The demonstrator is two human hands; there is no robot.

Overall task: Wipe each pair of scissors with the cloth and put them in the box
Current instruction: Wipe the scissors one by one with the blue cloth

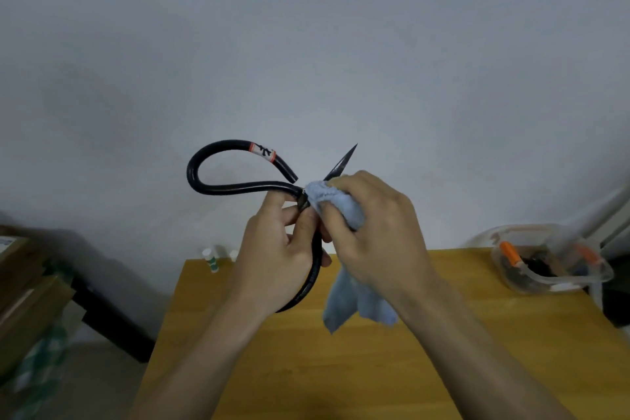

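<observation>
We see two bare hands and two bare arms. The left hand (272, 249) and the right hand (378, 235) wear no gloves. We see no rings on the fingers (347, 181) that show. The wrists have no watch and no band. The arms have no sleeves as far down as the picture goes. The nails we can see are short and plain. On the back of the right hand we see small bumps where the knuckles are. We see nothing more of the person than that.
</observation>
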